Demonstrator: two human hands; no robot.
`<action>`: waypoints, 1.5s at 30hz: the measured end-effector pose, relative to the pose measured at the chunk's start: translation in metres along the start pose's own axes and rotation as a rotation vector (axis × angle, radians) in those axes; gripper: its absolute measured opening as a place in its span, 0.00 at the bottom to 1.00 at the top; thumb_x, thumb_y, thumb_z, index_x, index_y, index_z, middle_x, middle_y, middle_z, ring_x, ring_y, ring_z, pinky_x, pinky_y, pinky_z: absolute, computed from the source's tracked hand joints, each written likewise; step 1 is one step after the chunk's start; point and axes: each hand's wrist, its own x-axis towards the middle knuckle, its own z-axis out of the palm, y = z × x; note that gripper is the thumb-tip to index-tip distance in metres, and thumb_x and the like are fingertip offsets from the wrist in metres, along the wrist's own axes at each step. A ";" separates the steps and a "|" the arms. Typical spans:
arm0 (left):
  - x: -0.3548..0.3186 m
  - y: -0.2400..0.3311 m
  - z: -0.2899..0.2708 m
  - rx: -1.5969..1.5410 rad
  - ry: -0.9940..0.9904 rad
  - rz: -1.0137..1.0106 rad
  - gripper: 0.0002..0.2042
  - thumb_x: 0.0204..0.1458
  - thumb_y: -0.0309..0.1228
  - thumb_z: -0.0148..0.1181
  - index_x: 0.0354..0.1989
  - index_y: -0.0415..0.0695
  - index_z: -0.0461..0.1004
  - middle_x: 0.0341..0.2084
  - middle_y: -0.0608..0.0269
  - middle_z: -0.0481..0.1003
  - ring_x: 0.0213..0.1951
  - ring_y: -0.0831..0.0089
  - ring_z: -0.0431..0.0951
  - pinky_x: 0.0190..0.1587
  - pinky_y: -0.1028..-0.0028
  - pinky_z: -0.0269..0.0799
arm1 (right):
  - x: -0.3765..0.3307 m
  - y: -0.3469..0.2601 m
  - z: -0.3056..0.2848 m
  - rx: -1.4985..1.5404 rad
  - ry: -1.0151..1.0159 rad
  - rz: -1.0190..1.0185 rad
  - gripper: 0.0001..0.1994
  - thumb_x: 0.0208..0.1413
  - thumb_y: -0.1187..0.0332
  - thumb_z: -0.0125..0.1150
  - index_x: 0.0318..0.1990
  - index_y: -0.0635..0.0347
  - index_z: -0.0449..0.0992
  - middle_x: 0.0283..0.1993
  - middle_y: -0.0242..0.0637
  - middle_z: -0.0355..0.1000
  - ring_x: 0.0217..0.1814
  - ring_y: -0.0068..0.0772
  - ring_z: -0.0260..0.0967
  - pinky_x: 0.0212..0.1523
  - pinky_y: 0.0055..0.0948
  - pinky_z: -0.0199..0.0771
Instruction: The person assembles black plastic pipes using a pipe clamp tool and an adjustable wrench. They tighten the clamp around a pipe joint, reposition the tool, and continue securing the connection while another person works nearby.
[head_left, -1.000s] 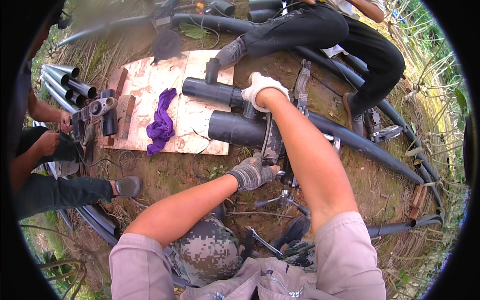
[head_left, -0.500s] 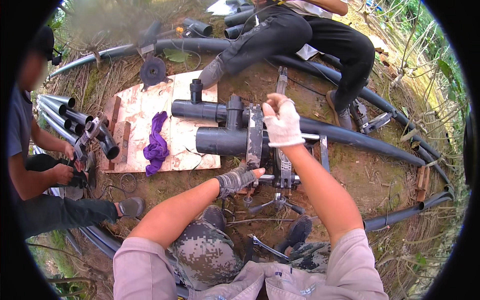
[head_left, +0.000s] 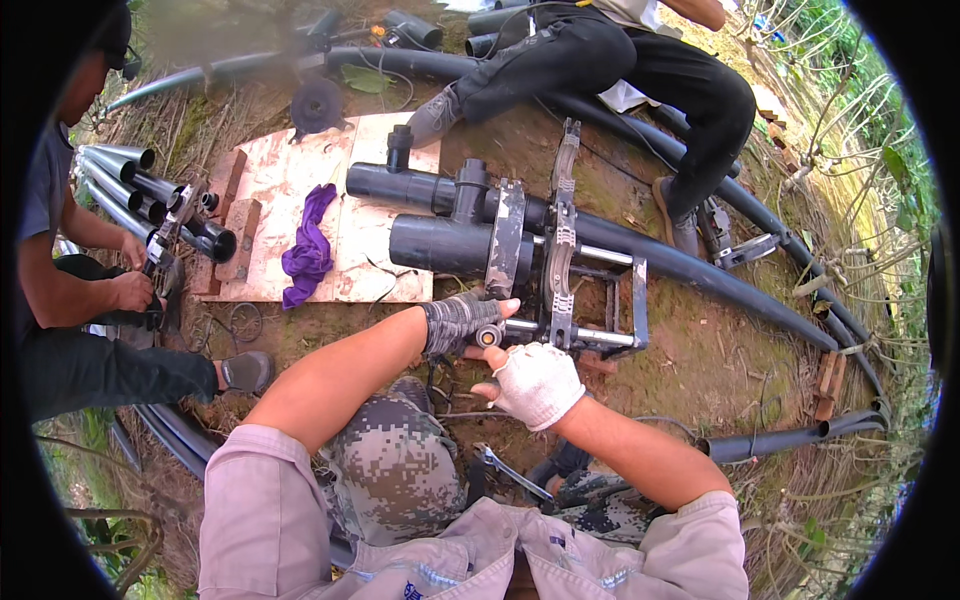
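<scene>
Head view: a worker's gloved hands meet at a metal pipe clamp frame [head_left: 560, 262] set on bare ground.

The left hand [head_left: 460, 322], in a grey fingerless glove, is curled around the end of the frame's steel guide rod [head_left: 545, 334]; the right hand [head_left: 538, 384], in a white glove, hovers loosely curled just below it, holding nothing. Beyond the hands, the frame grips a thick black pipe [head_left: 445, 245]. A purple rag [head_left: 308, 248] lies on a board [head_left: 370, 215] up-left.
</scene>
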 end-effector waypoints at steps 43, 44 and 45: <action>0.004 0.036 -0.154 -0.303 0.596 0.054 0.52 0.45 0.74 0.60 0.76 0.61 0.53 0.76 0.54 0.51 0.72 0.42 0.57 0.65 0.31 0.54 | 0.059 0.030 -0.040 0.042 -0.174 0.466 0.32 0.60 0.48 0.64 0.65 0.59 0.67 0.50 0.53 0.78 0.50 0.56 0.78 0.51 0.48 0.77; 0.009 0.038 -0.153 -0.326 0.595 0.027 0.50 0.46 0.73 0.60 0.74 0.60 0.56 0.73 0.54 0.55 0.70 0.44 0.60 0.64 0.33 0.56 | 0.059 0.038 -0.040 0.206 -0.194 0.642 0.35 0.62 0.49 0.62 0.70 0.61 0.61 0.54 0.56 0.76 0.56 0.59 0.75 0.56 0.47 0.74; 0.015 0.040 -0.152 -0.351 0.595 0.001 0.48 0.46 0.72 0.61 0.73 0.58 0.58 0.71 0.53 0.60 0.68 0.47 0.63 0.63 0.34 0.58 | 0.065 0.043 -0.043 0.344 -0.173 0.717 0.36 0.63 0.53 0.63 0.71 0.62 0.58 0.54 0.57 0.76 0.57 0.60 0.75 0.57 0.46 0.74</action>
